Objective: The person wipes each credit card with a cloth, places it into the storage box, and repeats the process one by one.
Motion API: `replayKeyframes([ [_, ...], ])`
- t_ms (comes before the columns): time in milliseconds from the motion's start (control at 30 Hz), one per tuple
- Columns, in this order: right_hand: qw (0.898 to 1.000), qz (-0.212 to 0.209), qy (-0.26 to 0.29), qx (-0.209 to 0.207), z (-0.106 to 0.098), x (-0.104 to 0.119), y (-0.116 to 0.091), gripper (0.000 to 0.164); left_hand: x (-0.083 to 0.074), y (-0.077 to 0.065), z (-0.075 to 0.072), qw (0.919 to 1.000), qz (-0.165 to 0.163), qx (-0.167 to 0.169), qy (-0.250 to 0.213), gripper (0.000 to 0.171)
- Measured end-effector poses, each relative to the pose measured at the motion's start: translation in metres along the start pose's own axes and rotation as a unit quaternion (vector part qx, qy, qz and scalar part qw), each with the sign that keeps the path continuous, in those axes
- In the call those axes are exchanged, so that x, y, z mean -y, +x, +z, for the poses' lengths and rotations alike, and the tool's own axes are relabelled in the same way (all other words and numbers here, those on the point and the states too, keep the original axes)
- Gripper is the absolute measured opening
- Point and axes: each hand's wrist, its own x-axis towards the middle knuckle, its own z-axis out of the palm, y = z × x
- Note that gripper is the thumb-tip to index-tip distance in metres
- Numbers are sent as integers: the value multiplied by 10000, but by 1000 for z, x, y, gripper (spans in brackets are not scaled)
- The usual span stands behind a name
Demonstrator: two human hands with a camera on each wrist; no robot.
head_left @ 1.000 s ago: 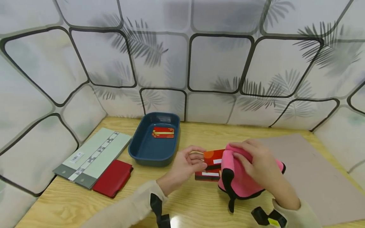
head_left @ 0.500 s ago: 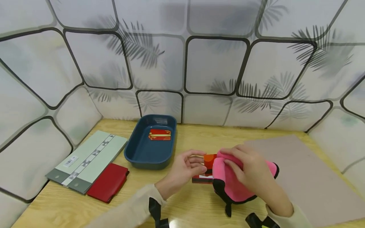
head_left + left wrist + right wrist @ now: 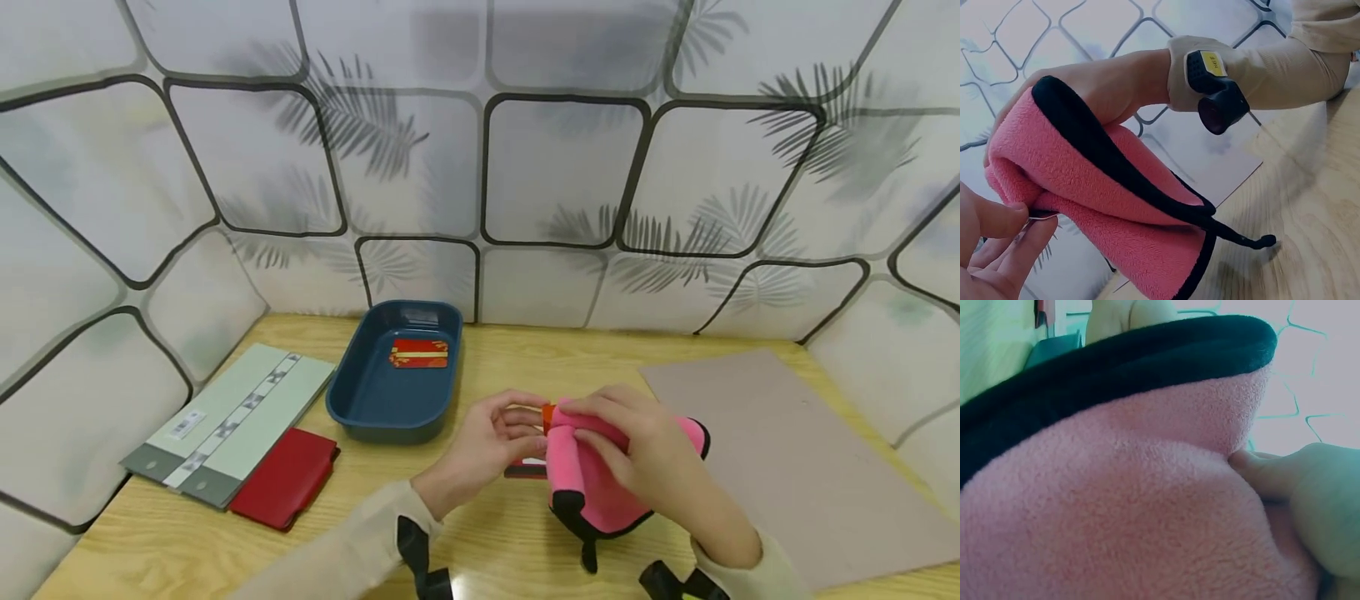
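Observation:
My left hand [image 3: 491, 442] pinches an orange-red card [image 3: 547, 416] at its left end, between thumb and fingers. In my right hand [image 3: 648, 446] is a pink fleecy cloth [image 3: 600, 496] with black edging and a short black loop. The cloth is folded over the card and hides most of it; in the left wrist view only a thin edge of the card [image 3: 1043, 216] shows by the left fingertips. Below, a second red card [image 3: 522, 472] with a dark stripe lies on the table, largely covered by the cloth. The right wrist view shows the right thumb pressing into the cloth [image 3: 1135, 500].
A dark blue tray [image 3: 352, 412] with a red-and-gold card [image 3: 418, 353] inside stands behind the left hand. At left lie a pale green folder [image 3: 232, 408] and a dark red wallet-like case [image 3: 285, 479]. A greyish flat sheet [image 3: 795, 467] covers the right side; a patterned curtain [image 3: 562, 175] encloses the back.
My right hand has moved left with the cloth, which now covers nearly all of the held card and more of the lower card. The left hand keeps its pinch; the view has shifted slightly.

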Motion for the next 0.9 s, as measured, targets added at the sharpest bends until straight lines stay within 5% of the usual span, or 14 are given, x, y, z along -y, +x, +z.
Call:
replayKeyframes([
  [500,9983,309,-478,145,-18,-21,-4,40,5,-9,-11,9995,213,-205,-148,39],
  [900,9974,267,-671,-61,-26,-29,-3,41,4,-11,-22,9932,247,-1098,284,38],
])
